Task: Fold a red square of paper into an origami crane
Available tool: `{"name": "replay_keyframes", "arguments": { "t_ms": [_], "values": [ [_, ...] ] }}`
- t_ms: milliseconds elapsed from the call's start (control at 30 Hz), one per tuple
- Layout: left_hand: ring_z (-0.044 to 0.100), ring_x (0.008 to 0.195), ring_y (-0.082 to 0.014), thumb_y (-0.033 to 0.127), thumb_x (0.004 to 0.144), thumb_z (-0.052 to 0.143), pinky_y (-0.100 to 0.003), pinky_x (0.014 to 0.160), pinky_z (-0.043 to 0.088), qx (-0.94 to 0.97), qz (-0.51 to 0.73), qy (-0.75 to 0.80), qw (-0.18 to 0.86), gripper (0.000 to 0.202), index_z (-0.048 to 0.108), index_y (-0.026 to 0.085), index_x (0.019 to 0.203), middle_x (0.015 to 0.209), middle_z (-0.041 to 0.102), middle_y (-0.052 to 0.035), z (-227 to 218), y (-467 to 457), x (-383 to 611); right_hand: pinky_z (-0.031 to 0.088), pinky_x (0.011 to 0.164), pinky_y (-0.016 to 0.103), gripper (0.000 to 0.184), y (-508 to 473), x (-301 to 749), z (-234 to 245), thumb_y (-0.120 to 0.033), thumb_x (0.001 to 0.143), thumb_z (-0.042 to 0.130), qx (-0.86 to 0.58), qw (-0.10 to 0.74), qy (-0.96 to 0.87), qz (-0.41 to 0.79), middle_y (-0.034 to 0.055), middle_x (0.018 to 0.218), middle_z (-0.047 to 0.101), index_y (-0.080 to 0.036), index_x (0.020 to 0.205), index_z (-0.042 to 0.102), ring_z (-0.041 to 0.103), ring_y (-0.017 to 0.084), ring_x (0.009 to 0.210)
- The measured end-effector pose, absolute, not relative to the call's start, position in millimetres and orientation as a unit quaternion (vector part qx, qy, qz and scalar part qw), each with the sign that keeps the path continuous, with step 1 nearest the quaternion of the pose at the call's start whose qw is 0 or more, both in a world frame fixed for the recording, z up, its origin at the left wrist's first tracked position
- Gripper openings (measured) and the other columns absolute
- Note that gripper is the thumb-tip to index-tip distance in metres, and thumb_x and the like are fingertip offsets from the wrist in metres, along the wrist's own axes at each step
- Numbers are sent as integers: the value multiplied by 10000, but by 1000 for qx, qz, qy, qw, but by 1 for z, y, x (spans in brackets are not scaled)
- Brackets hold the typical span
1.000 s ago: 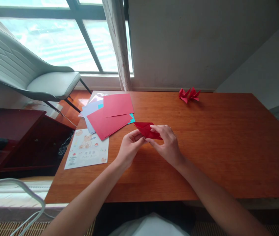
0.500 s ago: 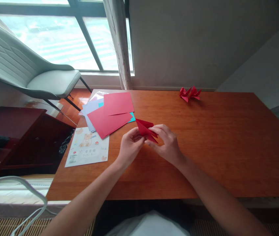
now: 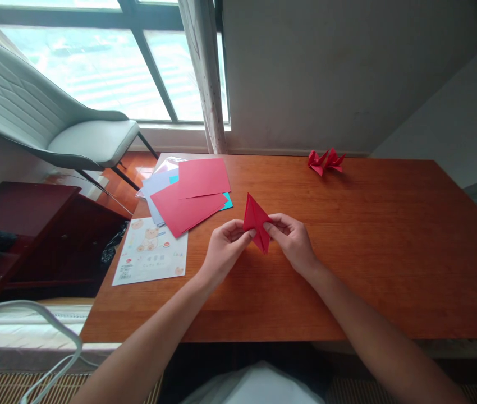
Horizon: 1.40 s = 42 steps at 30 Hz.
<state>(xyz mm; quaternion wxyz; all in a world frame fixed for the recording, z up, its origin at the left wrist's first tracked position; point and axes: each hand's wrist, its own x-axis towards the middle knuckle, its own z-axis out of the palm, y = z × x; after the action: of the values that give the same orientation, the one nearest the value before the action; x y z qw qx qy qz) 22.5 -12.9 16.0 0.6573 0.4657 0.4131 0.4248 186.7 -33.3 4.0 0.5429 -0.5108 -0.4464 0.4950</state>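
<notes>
A piece of folded red paper, shaped like a narrow diamond with a crease down its middle, is held up above the table between both hands. My left hand pinches its left corner, thumb on the front face. On the right corner, my right hand grips with thumb in front and fingers behind. The fingertips behind the paper are hidden. Just to the left and beyond lie loose red paper sheets, fanned over pale and blue ones.
Folded red paper figures stand at the table's far edge. A white sheet with bear drawings lies at the left edge of the wooden table. Beyond that side are a grey chair and a dark red cabinet.
The folded paper was tilted with its flaps spread apart; now it is flat and upright, facing me. My right hand has shifted from its flaps to its right corner.
</notes>
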Motion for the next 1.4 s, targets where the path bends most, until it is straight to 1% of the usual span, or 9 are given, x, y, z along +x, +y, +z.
{"name": "replay_keyframes", "arguments": {
  "t_ms": [100, 200, 300, 500, 833, 1033, 1133, 1267, 1400],
  "values": [
    [661, 817, -171, 353, 764, 787, -262, 783, 496, 457, 421, 422, 660, 235, 731, 148, 866, 897, 754, -51, 18, -13, 22, 510, 629, 275, 239, -32, 188, 4, -428, 810, 722, -521, 533, -455, 487, 34, 845, 713, -209, 905, 715, 644, 178, 748],
    [646, 841, -157, 341, 777, 775, -246, 798, 481, 434, 433, 413, 673, 239, 737, 154, 920, 948, 750, -50, 20, -13, 21, 513, 670, 270, 171, -31, 190, 4, -385, 809, 729, -515, 539, -501, 439, 56, 1004, 669, -218, 845, 711, 632, 199, 923],
    [634, 811, -146, 339, 769, 783, -235, 770, 472, 418, 426, 397, 697, 236, 730, 153, 903, 923, 743, -47, 21, -13, 21, 534, 742, 288, 155, -31, 191, 5, -368, 808, 730, -490, 547, -504, 454, 70, 1141, 633, -218, 810, 690, 607, 227, 1075],
    [628, 768, -147, 365, 763, 785, -236, 727, 469, 439, 426, 402, 681, 236, 717, 152, 839, 851, 727, -35, 21, -12, 21, 530, 756, 293, 275, -30, 189, 0, -368, 757, 788, -492, 549, -429, 522, 2, 848, 676, -234, 932, 623, 649, 163, 801],
    [650, 785, -171, 380, 782, 763, -260, 726, 498, 484, 404, 398, 667, 254, 723, 150, 882, 888, 740, -55, 17, -13, 22, 546, 798, 307, 503, -31, 189, 5, -360, 760, 780, -476, 555, -434, 526, -1, 909, 716, -258, 1208, 576, 684, 175, 856],
    [648, 754, -166, 384, 774, 769, -258, 699, 508, 490, 396, 407, 661, 256, 722, 155, 878, 850, 731, -44, 16, -13, 22, 555, 809, 356, 290, -31, 189, 8, -430, 712, 799, -488, 536, -444, 527, 37, 898, 754, -210, 888, 729, 692, 214, 851],
    [647, 739, -161, 390, 749, 791, -256, 688, 506, 473, 394, 415, 670, 271, 708, 155, 854, 842, 736, -45, 15, -13, 21, 551, 783, 352, 292, -31, 188, 8, -434, 683, 820, -490, 538, -435, 530, 31, 854, 750, -207, 847, 735, 687, 208, 803],
    [641, 736, -156, 402, 744, 797, -249, 697, 490, 490, 391, 411, 662, 277, 710, 150, 817, 817, 729, -36, 13, -14, 21, 524, 753, 320, 222, -31, 190, 10, -379, 730, 794, -478, 520, -463, 536, 12, 837, 724, -204, 847, 723, 656, 184, 776],
    [625, 716, -153, 414, 760, 784, -243, 679, 468, 511, 365, 401, 667, 288, 711, 141, 814, 781, 713, -32, 13, -15, 21, 495, 725, 301, 223, -32, 191, 13, -387, 756, 769, -484, 513, -482, 520, -12, 717, 654, -191, 702, 677, 611, 170, 738]
  ]
}}
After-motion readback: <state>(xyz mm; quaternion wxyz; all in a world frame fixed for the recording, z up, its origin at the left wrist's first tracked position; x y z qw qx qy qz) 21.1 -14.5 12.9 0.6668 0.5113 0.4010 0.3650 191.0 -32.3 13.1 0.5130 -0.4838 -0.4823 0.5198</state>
